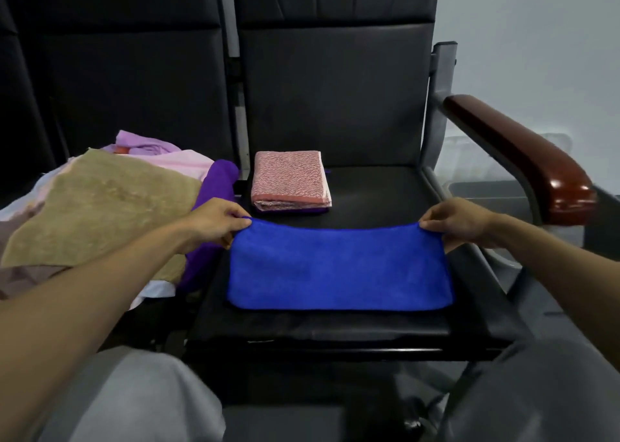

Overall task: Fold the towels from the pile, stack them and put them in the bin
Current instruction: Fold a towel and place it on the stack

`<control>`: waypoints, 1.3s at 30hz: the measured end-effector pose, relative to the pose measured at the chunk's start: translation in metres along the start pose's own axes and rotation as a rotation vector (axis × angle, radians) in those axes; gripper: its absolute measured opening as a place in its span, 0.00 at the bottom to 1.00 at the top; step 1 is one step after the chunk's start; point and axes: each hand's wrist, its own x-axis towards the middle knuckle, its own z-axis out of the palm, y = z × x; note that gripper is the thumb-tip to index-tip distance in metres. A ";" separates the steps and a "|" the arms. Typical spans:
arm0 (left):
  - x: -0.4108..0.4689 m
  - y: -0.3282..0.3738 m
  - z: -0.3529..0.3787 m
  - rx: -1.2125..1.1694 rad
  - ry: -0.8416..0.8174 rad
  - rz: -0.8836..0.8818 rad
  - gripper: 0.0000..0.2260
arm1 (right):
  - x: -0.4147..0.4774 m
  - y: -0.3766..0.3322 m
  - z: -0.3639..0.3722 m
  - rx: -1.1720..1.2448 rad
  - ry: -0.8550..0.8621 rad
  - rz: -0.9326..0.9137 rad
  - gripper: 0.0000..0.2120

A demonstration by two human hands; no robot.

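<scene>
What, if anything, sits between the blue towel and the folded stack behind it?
Nothing visible. Only bare black seat lies between the blue towel and the folded stack. The left hand and right hand pinch its far corners; the unfolded pile lies off left.

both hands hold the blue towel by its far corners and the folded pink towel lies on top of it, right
Not quite. The head view shows the folded pink towel lying on the seat behind the blue towel, apart from it, not on top. The left hand and right hand do hold the blue towel's far corners.
</scene>
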 end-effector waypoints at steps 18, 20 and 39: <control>0.042 -0.031 0.043 0.685 0.062 -0.240 0.23 | 0.061 0.024 0.047 -0.472 0.174 -0.124 0.20; 0.037 -0.026 0.041 0.730 -0.031 -0.295 0.22 | 0.060 0.021 0.047 -0.503 0.152 -0.107 0.23; -0.001 -0.017 0.034 -0.409 0.019 -0.154 0.09 | 0.035 -0.006 0.046 -0.011 -0.076 0.276 0.17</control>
